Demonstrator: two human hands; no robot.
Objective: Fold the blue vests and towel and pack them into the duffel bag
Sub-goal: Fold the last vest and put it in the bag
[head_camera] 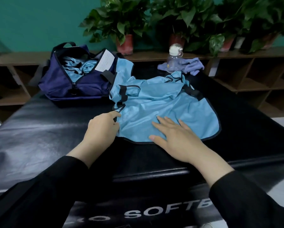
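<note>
Blue vest [162,109] lies spread at frame centre on a black mat [39,129]. Right hand [174,139] presses flat to pin it; left hand [101,129] pinches its left edge, likely for folding. Duffel bag [75,83] gapes upper left, ready for packing.

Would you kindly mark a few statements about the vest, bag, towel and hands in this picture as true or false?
1. The duffel bag is zipped shut. False: it gapes open, with light blue cloth inside.
2. The right hand lies flat on the blue vest. True.
3. The left hand holds the bottle. False: it pinches the vest's left edge.
4. The towel is already in the bag. False: it lies crumpled beside the bottle.
5. Potted plants stand on the shelf behind. True.
</note>
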